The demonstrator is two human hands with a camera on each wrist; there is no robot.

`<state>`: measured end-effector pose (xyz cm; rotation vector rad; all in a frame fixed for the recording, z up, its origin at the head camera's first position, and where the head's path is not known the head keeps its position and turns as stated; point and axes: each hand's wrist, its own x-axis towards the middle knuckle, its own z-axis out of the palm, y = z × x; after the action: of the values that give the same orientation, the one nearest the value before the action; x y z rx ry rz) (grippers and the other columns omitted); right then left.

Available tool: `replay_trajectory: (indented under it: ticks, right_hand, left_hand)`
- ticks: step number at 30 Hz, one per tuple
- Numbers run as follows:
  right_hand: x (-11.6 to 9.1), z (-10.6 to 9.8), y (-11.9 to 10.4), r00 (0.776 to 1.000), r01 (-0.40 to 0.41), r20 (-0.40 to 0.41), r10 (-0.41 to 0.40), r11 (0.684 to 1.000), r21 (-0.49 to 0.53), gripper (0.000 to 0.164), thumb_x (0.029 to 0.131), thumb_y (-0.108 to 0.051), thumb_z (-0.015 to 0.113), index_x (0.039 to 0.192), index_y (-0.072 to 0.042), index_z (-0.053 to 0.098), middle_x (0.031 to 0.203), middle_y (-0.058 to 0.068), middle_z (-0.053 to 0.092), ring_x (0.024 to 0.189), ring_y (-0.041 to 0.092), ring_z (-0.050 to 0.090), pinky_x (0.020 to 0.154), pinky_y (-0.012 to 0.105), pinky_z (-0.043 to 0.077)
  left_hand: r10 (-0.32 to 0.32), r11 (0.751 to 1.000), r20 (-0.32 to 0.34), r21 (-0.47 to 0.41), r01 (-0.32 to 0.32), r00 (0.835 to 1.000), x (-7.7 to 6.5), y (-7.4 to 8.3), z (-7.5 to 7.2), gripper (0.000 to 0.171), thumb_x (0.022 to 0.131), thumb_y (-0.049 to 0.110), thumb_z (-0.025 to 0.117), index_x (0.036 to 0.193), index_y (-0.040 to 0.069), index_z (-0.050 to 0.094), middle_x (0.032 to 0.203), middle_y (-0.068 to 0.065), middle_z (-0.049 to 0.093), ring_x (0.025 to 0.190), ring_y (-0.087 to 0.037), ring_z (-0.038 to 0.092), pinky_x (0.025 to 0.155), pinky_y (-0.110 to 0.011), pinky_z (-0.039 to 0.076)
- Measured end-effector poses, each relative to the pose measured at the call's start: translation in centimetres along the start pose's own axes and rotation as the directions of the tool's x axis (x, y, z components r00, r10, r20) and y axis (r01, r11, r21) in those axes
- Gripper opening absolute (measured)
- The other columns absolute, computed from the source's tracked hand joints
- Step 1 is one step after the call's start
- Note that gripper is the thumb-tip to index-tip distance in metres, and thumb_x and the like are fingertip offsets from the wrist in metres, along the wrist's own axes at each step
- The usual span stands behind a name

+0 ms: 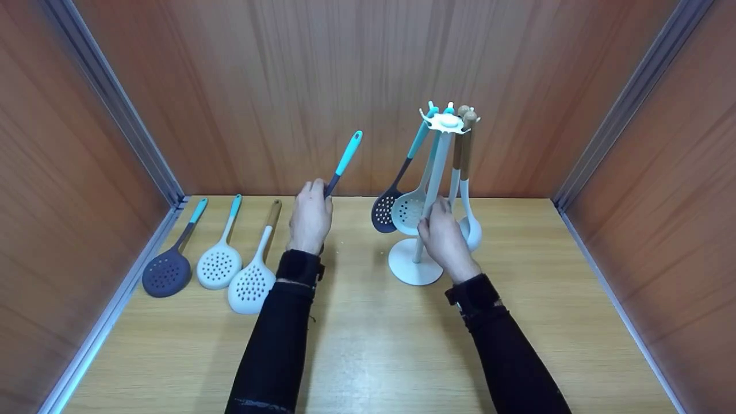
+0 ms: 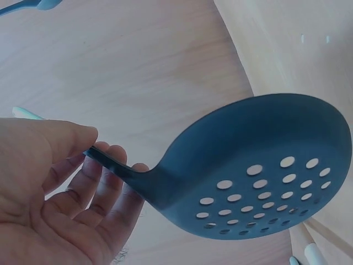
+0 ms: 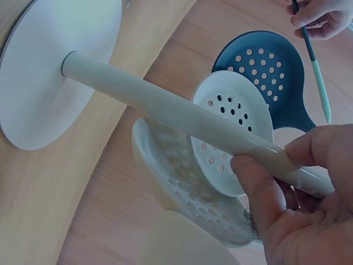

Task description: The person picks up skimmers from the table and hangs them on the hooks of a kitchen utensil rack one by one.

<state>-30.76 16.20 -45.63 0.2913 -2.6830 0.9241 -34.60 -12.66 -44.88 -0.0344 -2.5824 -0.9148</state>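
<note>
My left hand (image 1: 310, 218) pinches the dark neck of a skimmer with a turquoise handle (image 1: 349, 152) that points up and away. Its round, perforated dark head (image 2: 237, 138) shows in the left wrist view; my hand hides it from the head camera. Thumb and fingers of my right hand (image 1: 447, 238) grip the pole (image 3: 160, 105) of a white utensil stand, whose round base (image 1: 402, 270) is on the table. From the stand's hooked top (image 1: 446, 122) hang a dark skimmer (image 1: 384, 213), a pale skimmer (image 1: 407, 210) and brown-handled utensils, one a white ladle (image 1: 472, 233).
At the left of the table lie a dark skimmer (image 1: 167, 273) and a white skimmer (image 1: 218, 266), both turquoise-handled, and a white slotted turner (image 1: 252, 287) with a brown handle. Wooden panels (image 1: 345, 69) enclose the back and both sides.
</note>
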Motion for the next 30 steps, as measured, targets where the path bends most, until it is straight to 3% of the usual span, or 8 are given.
replay_trajectory:
  ticks: [16,24,30]
  right_hand:
    - [0.1,-0.1,-0.2,0.999,-0.032,0.021,0.032,0.999,-0.010,0.052,0.116,-0.005,0.063,0.162,0.014,0.046,0.142,0.033,0.064,0.122,0.048,0.080,0.099,0.052,0.074]
    - [-0.2,0.0,-0.1,0.999,0.038,-0.026,-0.038,0.999,-0.016,0.052,0.114,-0.002,0.063,0.157,0.022,0.046,0.137,0.037,0.065,0.114,0.050,0.078,0.093,0.055,0.074]
    - [-0.1,0.0,-0.1,1.000,0.014,-0.005,-0.014,1.000,-0.005,0.053,0.115,-0.003,0.063,0.161,0.019,0.046,0.143,0.037,0.064,0.124,0.050,0.078,0.100,0.054,0.073]
  left_hand:
    - [0.012,1.000,0.002,-0.025,-0.012,1.000,-0.2,1.6,-1.0,0.023,0.120,0.008,0.063,0.142,0.002,0.069,0.131,-0.019,0.074,0.124,-0.038,0.078,0.101,-0.053,0.069]
    - [0.081,0.996,-0.043,-0.020,-0.082,0.996,-0.2,2.1,-1.2,0.025,0.119,0.005,0.065,0.143,0.000,0.070,0.133,-0.022,0.075,0.127,-0.044,0.076,0.106,-0.057,0.067]
    - [0.084,0.996,-0.026,-0.030,-0.085,0.996,-0.3,2.9,-1.6,0.027,0.120,0.008,0.064,0.146,0.001,0.069,0.136,-0.020,0.074,0.128,-0.040,0.075,0.106,-0.054,0.067]
